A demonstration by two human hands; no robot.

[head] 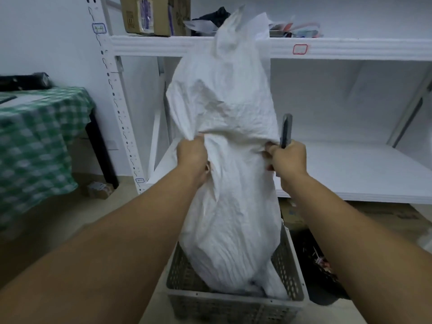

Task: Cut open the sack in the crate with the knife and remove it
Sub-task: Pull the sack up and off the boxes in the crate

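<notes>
- In the grey perforated plastic crate [289, 272], the crumpled white woven sack [224, 141] stands upright.
- Left hand [192, 157]: fingers clenched on sack fabric.
- Right hand [288, 157]: fist closed around dark-handled knife [286, 129], also pinching sack.

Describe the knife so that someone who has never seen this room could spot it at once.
Start at the tall white sack standing in the grey perforated crate before the white shelving. The right hand grips the sack's right edge. The knife sticks up from that fist: the only slim, dark, upright thing against the pale shelves.
</notes>
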